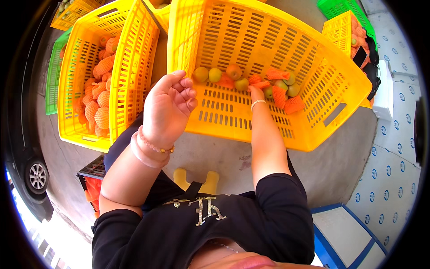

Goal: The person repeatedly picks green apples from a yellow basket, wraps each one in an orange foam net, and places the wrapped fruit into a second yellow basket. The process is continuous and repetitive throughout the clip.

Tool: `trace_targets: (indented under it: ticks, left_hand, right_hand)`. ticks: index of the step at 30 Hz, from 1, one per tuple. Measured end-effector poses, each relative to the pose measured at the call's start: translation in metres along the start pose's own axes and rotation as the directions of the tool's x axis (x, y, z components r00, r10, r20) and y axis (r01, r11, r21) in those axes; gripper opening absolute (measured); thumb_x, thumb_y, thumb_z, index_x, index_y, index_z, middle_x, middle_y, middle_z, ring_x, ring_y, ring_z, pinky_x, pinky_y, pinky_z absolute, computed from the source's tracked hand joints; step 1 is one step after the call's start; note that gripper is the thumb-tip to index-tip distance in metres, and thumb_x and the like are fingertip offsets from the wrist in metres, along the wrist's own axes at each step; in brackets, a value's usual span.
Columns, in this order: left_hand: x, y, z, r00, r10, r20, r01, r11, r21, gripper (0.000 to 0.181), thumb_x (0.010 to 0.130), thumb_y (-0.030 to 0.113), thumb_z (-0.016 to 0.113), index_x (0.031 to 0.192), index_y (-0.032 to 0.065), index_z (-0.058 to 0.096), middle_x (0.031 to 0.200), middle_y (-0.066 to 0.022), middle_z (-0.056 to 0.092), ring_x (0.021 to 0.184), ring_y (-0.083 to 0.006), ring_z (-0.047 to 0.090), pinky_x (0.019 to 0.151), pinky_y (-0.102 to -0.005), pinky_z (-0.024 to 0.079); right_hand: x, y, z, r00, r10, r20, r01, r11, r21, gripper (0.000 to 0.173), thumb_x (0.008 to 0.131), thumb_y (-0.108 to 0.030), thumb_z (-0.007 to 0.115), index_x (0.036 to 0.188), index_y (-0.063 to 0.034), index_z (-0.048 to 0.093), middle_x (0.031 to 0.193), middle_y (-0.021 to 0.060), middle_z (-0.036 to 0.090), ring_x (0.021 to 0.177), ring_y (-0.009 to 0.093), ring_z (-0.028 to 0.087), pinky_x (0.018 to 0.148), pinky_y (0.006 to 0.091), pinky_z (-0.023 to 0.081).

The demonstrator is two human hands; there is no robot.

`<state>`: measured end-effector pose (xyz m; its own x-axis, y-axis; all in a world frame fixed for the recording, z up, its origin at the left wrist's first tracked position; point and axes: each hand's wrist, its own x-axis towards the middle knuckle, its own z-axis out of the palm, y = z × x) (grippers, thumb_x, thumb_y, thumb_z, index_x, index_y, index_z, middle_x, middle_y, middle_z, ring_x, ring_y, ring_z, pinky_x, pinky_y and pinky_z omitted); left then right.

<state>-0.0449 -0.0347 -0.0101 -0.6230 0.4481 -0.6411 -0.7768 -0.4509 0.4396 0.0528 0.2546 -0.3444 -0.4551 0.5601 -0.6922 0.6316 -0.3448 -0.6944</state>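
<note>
My left hand [169,104] is raised at the left wall of a large yellow plastic crate [225,116], its fingers loosely curled and nothing visible in them. My right hand [257,95] reaches down into that crate, its fingertips at an orange foam net sleeve [259,84]; the fingers are partly hidden, so a grip cannot be made out. Left of it lie bare yellow-green fruits [215,75] and a reddish one [233,71]. To its right, several greenish fruits [293,89] lie among more foam net sleeves [279,97].
On the left stands another yellow crate [116,111] holding fruits in orange foam nets [101,101]. A yellow crate [337,32], a phone [360,56] and a white box [383,97] are at the right. A yellow stool [212,183] is below me. A dark car [28,161] stands far left.
</note>
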Motion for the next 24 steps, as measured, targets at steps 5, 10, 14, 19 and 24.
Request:
trace_targets:
  ticks: [5, 10, 14, 19, 24]
  left_hand:
    - [-0.01, -0.012, 0.016, 0.996, -0.028, 0.084, 0.028, 1.0, 0.001, 0.011, 0.091, 0.018, 0.056, 0.095, 0.0078, 0.057, 0.08, -0.0012, 0.058, 0.069, -0.0124, 0.055, 0.062, -0.0238, 0.045]
    - [-0.02, -0.035, 0.028, 0.904, 0.003, 0.427, -0.204, 0.882, 0.426, 0.017, 0.091, 0.015, 0.059, 0.103, 0.004, 0.061, 0.093, -0.0023, 0.064, 0.076, -0.0076, 0.056, 0.069, -0.0216, 0.046]
    - [-0.03, -0.059, 0.032, 0.734, 0.096, 0.673, -0.622, 0.495, 0.607, 0.022, 0.09, 0.013, 0.062, 0.107, -0.0006, 0.061, 0.096, -0.0028, 0.064, 0.09, -0.0097, 0.059, 0.081, -0.0239, 0.048]
    - [-0.037, -0.072, 0.037, 0.706, 0.0, 0.708, -0.474, 0.743, 0.473, 0.014, 0.091, 0.011, 0.062, 0.094, 0.0023, 0.052, 0.088, -0.0015, 0.059, 0.085, -0.0072, 0.058, 0.072, -0.022, 0.049]
    - [-0.04, -0.061, 0.038, 0.679, 0.061, 0.732, -0.605, 0.612, 0.51, 0.031, 0.086, 0.025, 0.072, 0.093, 0.0053, 0.048, 0.084, 0.0006, 0.053, 0.077, -0.0054, 0.051, 0.065, -0.0221, 0.045]
  right_hand:
    - [-0.051, -0.007, -0.021, 0.988, 0.01, -0.153, 0.025, 0.974, 0.227, 0.018, 0.083, -0.013, 0.067, 0.097, -0.006, 0.058, 0.087, 0.0022, 0.06, 0.075, 0.014, 0.059, 0.059, 0.0272, 0.045]
    - [-0.158, -0.08, -0.051, 0.969, -0.236, 0.07, 0.204, 0.927, 0.315, 0.017, 0.083, -0.007, 0.065, 0.095, -0.0064, 0.054, 0.087, 0.0042, 0.06, 0.071, 0.013, 0.059, 0.06, 0.0281, 0.05]
    - [-0.295, -0.157, -0.05, 0.826, -0.417, 0.379, 0.174, 0.828, 0.533, 0.023, 0.087, -0.003, 0.062, 0.107, -0.0061, 0.051, 0.101, 0.0067, 0.06, 0.089, 0.015, 0.061, 0.079, 0.0306, 0.052]
    - [-0.376, -0.168, -0.031, 0.658, -0.644, 0.391, 0.288, 0.695, 0.659, 0.041, 0.089, -0.006, 0.063, 0.125, -0.0062, 0.044, 0.113, 0.0092, 0.059, 0.105, 0.018, 0.059, 0.094, 0.0319, 0.048]
    - [-0.349, -0.156, -0.018, 0.646, -0.708, 0.285, 0.285, 0.57, 0.77, 0.043, 0.088, -0.009, 0.067, 0.125, -0.0064, 0.046, 0.115, 0.0099, 0.06, 0.103, 0.018, 0.061, 0.089, 0.0318, 0.052]
